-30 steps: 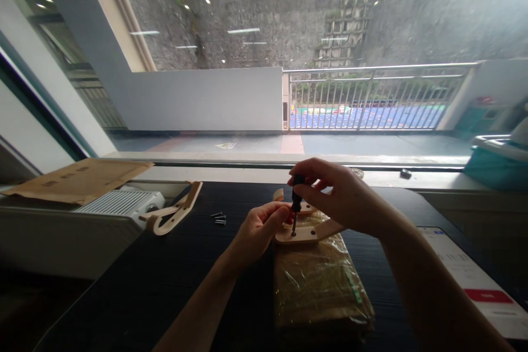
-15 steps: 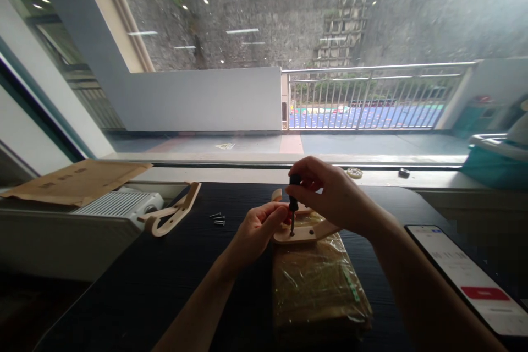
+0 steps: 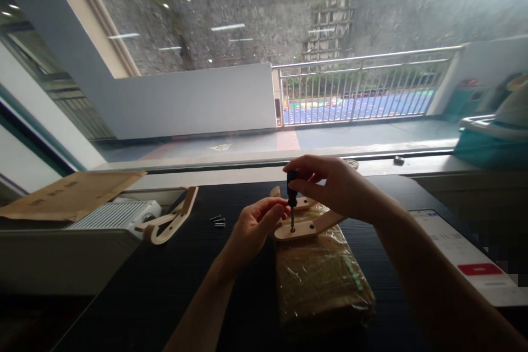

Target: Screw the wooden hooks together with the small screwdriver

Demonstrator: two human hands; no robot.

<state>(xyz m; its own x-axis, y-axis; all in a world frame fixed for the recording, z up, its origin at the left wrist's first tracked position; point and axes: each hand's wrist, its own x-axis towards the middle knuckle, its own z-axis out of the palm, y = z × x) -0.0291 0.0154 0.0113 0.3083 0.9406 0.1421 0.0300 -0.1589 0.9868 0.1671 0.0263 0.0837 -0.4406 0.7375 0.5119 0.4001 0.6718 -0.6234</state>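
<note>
My right hand (image 3: 330, 184) is closed round the black handle of a screwdriver (image 3: 292, 198). The shaft points down, its tip in a hole near the rounded end of a pale wooden frame part (image 3: 299, 230). My left hand (image 3: 259, 220) is closed at that frame's left end, thumb and fingers pinching close beside the shaft; the exact grip spot is hidden. The frame rests on a brown package wrapped in clear plastic (image 3: 322, 272). A second wooden frame part (image 3: 175, 223) lies to the left, with several screws (image 3: 218, 221) between it and my left hand.
A phone (image 3: 462, 253) lies on the black table (image 3: 165, 280) at the right, partly behind my forearm. A brown paper envelope (image 3: 74, 192) sits at the left by a white ribbed unit (image 3: 111, 214). A small dark object (image 3: 398, 160) and a teal bin (image 3: 478, 143) stand by the window.
The camera view has tilted and shifted slightly. Both hands keep their places at the frame; the right hand and screwdriver handle have turned a little.
</note>
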